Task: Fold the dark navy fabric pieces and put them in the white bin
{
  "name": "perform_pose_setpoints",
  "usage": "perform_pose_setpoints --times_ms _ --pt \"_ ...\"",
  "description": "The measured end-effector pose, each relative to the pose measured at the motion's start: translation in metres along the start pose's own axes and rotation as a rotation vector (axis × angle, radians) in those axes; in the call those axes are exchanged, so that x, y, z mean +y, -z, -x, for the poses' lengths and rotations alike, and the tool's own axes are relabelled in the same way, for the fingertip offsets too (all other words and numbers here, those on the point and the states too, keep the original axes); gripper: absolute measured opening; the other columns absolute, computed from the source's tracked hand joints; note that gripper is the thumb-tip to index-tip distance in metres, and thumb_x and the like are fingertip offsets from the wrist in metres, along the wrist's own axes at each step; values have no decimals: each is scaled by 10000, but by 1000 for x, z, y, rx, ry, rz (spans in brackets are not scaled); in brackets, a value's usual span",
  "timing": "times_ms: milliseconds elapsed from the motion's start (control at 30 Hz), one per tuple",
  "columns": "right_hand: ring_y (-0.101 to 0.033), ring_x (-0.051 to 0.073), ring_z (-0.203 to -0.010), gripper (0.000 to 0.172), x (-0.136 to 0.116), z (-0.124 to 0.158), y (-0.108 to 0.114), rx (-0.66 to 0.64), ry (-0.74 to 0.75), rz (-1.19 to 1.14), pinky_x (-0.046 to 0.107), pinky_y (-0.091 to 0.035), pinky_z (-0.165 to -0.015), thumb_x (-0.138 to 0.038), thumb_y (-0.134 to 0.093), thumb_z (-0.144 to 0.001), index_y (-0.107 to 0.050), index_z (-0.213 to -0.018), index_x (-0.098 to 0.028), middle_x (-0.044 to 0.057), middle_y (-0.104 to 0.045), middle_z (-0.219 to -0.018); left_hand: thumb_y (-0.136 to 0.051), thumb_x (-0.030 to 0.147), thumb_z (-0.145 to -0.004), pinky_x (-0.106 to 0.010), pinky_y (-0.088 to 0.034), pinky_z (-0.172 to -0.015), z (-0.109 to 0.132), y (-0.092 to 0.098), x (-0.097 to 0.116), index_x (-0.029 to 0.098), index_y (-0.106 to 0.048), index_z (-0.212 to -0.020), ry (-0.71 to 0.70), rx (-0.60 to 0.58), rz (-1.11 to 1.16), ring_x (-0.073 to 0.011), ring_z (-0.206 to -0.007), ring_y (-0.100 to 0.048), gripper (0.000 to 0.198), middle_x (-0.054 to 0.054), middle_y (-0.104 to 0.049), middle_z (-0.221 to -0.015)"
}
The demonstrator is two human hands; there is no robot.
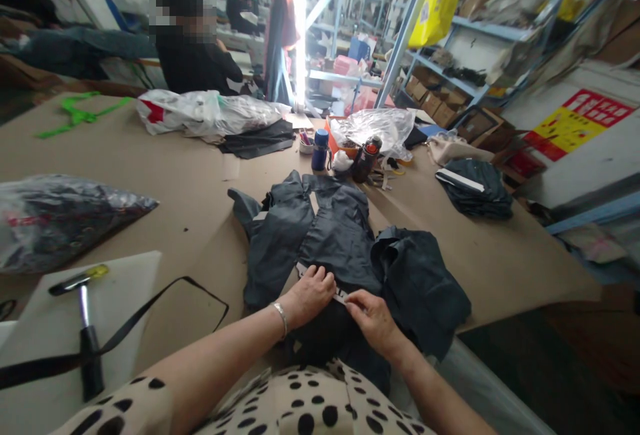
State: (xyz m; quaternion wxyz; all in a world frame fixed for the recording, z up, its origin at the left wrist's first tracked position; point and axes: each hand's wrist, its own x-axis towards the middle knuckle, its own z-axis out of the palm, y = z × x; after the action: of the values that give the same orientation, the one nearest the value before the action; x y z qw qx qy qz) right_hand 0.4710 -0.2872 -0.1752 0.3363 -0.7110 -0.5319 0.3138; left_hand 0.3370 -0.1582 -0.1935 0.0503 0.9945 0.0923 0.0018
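Note:
A dark grey-green garment [335, 221] lies spread on the table in front of me. Across its near part runs a narrow white strip [341, 295] with black marks, partly covered by my fingers. My left hand [311, 296], a silver bracelet at its wrist, is closed with bent fingers pressed on the strip and the cloth. Thumb and forefinger of my right hand [371, 318] pinch the strip's right end. More dark cloth [420, 281] lies bunched to the right of the garment and hangs over the near edge.
A hammer [86, 328] and a black strap [145, 308] lie on a white board [143, 271] at left. Beyond the garment stand a blue bottle [321, 149] and a dark bottle [367, 160]. Folded cloth [475, 188] sits at right. Another person [195, 55] works behind the table.

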Motion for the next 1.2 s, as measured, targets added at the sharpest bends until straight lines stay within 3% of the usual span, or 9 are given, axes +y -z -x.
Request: perform_pose_setpoints --times_ms 67,200,333,433,600,767,867,1033,1200 --pt "-563 155 -675 201 4 14 -13 -6 -120 -176 271 -435 -646 -311 -493 -847 -638 -829 -173 15 -612 -701 -391 99 -827 -445 -398 -785 -9 4 -7 105 -608 -905 29 -36 54 -287 -888 -552 231 -159 -585 -883" --pt "-559 154 -600 312 8 22 -19 -65 -291 -529 285 -444 -598 -454 -562 -791 -637 -821 -152 11 -586 -620 -418 75 -789 -343 -414 -689 -24 33 -30 118 -617 -855 290 -45 287 -227 -754 -596 214 -135 -624 -840" --pt "-604 170 -730 436 -15 -8 -13 140 -349 -877 301 -480 -651 -486 -628 -741 -570 -1039 -173 50 -618 -844 -453 220 -824 -247 -378 -558 -22 72 -45 140 -619 -757 449 26 406 -162 -617 -559 196 -55 -615 -688" --pt "-608 188 -859 427 -47 -39 -5 262 -223 -1033 327 -504 -710 -451 -600 -778 -481 -1124 -229 53 -588 -1033 -559 268 -746 -206 -340 -517 -13 89 -36 142 -601 -662 507 137 720 -118 -571 -484 157 14 -554 -598" --pt "-534 219 -1076 359 -87 -70 1 306 -47 -757 377 -436 -933 -401 -487 -834 -479 -1146 -223 61 -574 -1142 -596 231 -697 -197 -384 -575 -1 90 -7 132 -633 -708 425 250 1229 -102 -598 -473 106 31 -584 -630" --pt "-482 235 -1136 517 -98 -83 1 245 119 -226 402 -344 -1024 -146 -474 -734 -416 -1246 -185 90 -544 -1192 -614 291 -697 -225 -429 -577 7 85 -15 126 -663 -781 565 387 1535 -118 -581 -506 192 8 -611 -635" --pt "-474 226 -1126 491 -103 -87 3 179 307 -125 387 -342 -1023 -98 -433 -731 -459 -1216 -168 101 -519 -1173 -636 212 -652 -227 -444 -577 12 88 -24 142 -665 -859 595 488 1542 -122 -591 -529 220 13 -626 -663" --pt "-417 253 -1170 713 -108 -84 2 208 309 -120 399 -339 -1017 -297 -642 -718 -319 -1346 -201 105 -439 -1248 -546 130 -639 -287 -490 -705 9 96 -21 155 -693 -739 550 473 1427 -171 -682 -593 179 -10 -665 -677" --pt "-550 179 -898 252 -96 -85 6 77 248 -213 299 -429 -848 -295 -459 -875 -592 -1068 -201 38 -592 -934 -679 188 -590 -267 -490 -639 10 89 -19 132 -680 -689 728 477 1581 -166 -631 -598 114 -10 -669 -650"
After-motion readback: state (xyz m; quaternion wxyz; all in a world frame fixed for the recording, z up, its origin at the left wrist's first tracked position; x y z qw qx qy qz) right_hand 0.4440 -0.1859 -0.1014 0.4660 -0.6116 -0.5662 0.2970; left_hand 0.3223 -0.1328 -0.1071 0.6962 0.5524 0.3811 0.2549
